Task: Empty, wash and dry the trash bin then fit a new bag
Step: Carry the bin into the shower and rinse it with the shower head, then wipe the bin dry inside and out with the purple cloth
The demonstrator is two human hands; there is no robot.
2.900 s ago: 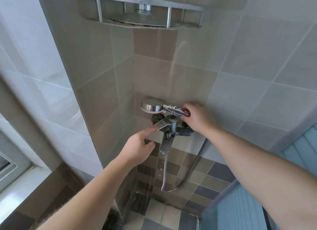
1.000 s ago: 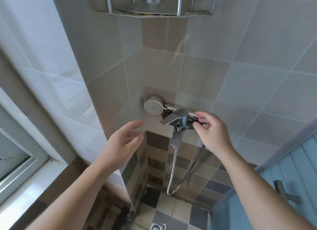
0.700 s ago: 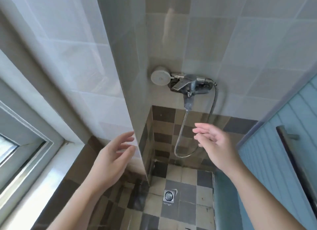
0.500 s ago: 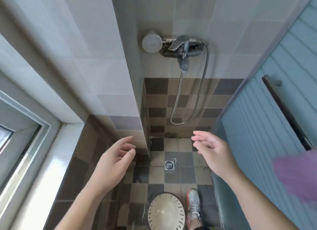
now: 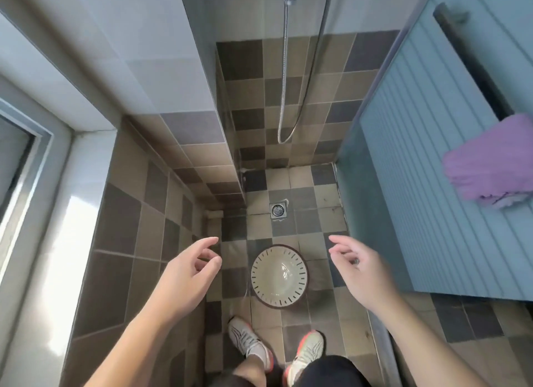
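Head view, looking straight down into a tiled shower corner.

Trash bin (image 5: 279,275): round, pale inside with a dark rim and dark slots around the wall, standing upright on the floor (image 5: 305,222), mouth facing up at the camera. A film of water appeared to glisten at its bottom. No bag could be seen in it. Its long axis ran vertically, toward the viewer, so it showed only as a circle.

Left hand (image 5: 184,274): released, fingers loosely curled, holding nothing, hovering above and to the left of the bin, apart from it.

Right hand (image 5: 357,271): released likewise, fingers relaxed, empty, hovering above and to the right of the bin, apart from it.

Key relation: the bin lay between the two hands and below them, just ahead of the shoes (image 5: 277,349). Neither hand was clearly nearer; the left looked slightly closer to the rim. A two-handed reach down to opposite sides of the rim seemed the likely next move.

Drain (image 5: 278,210): square grate set in the floor just beyond the bin.

Shower hose (image 5: 284,78): metal, hanging in a loop against the far wall.

Purple cloth (image 5: 490,164): draped at the right over the blue slatted panel (image 5: 418,156), well apart from the bin.

Brands, labels, writing: none readable on any item.
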